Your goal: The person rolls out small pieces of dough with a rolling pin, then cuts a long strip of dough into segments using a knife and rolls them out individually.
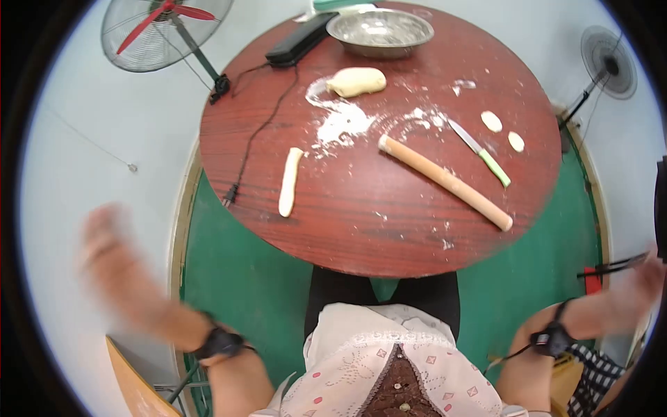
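Both hands are off the table (361, 233) and out to the sides, blurred. The left hand (111, 254) is raised over the pale floor at the left, the right hand (643, 281) is at the far right edge, and I cannot tell how the fingers of either are set or whether they hold anything. The dough strip (290, 182) lies on the table's left part, well apart from the left hand. The rolling pin (445, 182) lies slantwise on the right part, well apart from the right hand. A green-handled knife (479, 153) lies just beyond the pin, with two small dough pieces (491, 121) near it. A dough lump (356, 81) sits by a smear of flour (344, 124). At the far edge stands a metal bowl (379, 47), its inside showing shiny metal, beside a black power strip (300, 40).
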The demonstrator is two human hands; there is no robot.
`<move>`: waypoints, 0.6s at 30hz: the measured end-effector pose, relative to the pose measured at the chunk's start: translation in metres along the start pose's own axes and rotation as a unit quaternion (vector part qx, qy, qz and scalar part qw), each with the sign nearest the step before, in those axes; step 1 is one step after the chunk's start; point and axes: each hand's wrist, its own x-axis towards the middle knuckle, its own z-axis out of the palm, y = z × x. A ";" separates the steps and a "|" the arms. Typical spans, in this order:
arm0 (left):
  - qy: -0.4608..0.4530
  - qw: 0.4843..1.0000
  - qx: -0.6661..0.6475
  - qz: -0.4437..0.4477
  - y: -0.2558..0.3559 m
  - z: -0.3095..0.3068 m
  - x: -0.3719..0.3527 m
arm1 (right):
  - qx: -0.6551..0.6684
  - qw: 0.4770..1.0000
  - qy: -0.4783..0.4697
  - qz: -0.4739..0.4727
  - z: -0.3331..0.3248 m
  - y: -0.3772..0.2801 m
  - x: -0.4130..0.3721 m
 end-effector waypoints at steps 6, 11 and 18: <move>-0.285 0.866 0.387 -0.136 -0.121 0.071 -0.109 | -0.077 0.939 -0.330 -0.056 0.144 0.053 -0.137; -0.310 0.849 0.404 -0.139 -0.140 0.092 -0.110 | -0.138 0.906 -0.370 -0.152 0.179 0.044 -0.163; -0.330 0.840 0.410 -0.131 -0.158 0.099 -0.108 | -0.193 0.897 -0.358 -0.175 0.195 0.057 -0.178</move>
